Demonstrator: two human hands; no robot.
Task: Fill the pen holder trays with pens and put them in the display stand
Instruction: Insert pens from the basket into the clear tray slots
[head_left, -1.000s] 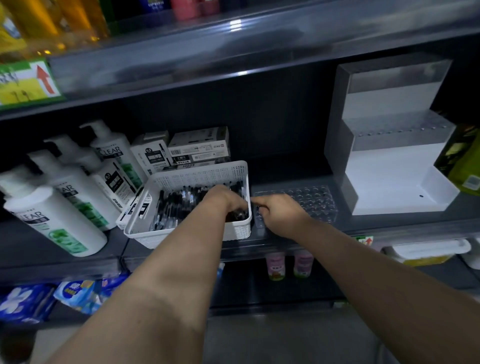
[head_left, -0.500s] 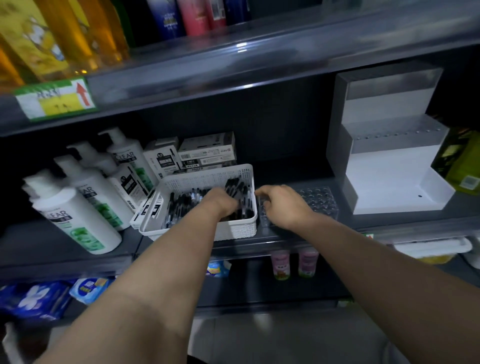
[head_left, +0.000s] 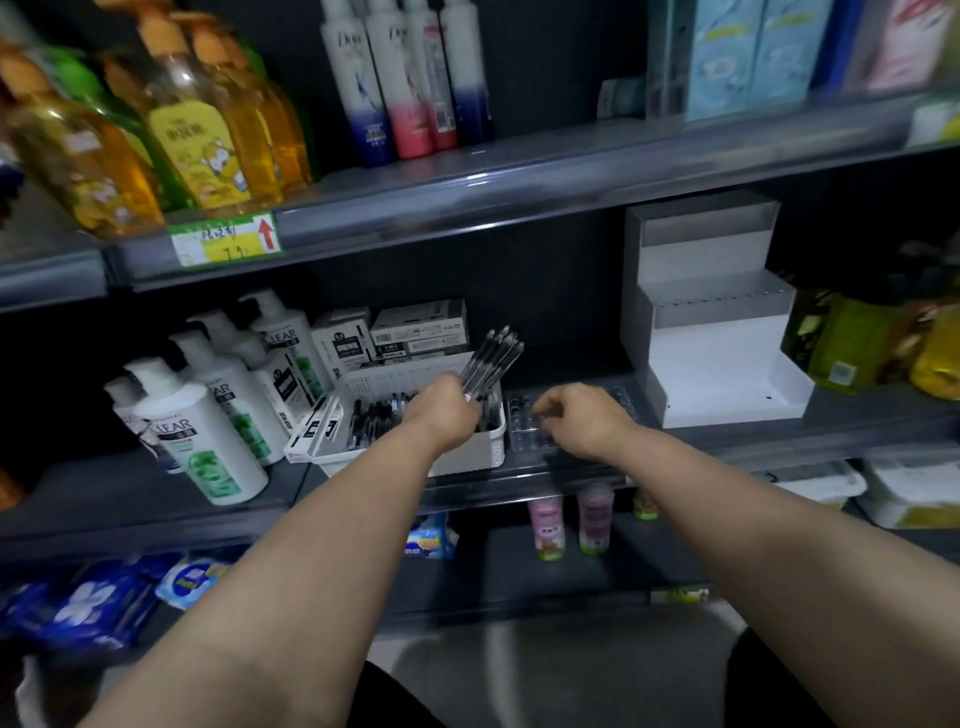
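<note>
Left hand (head_left: 441, 410) is clenching round a pen bundle (head_left: 493, 356), raised above the basket (head_left: 467, 460) and fanning up and to the right; the lower ends of the bundle are hiding inside the fist, and blur is making the count uncertain. More pens (head_left: 376, 415) are lying loose in the basket, dark and jumbled, partly masked by the left wrist. The tray (head_left: 522, 436), clear plastic with rows of sockets, is lying flat on the shelf (head_left: 857, 421) just right of the basket; most of it is disappearing under the right hand (head_left: 584, 421), and whether any socket is holding a pen cannot be told. Right hand is hovering knuckles-up over the tray with fingers curled downward; whether it is pinching anything or touching the tray cannot be told. The stand (head_left: 717, 338), stepped, white and grey, is sitting further right on the same shelf, apart from the tray, its tiers showing no pens. Shampoo bottles (head_left: 208, 431) are standing left of the basket, small boxes (head_left: 418, 330) behind it, their print too blurred to read. Both forearms are running out of frame at the bottom edge.
</note>
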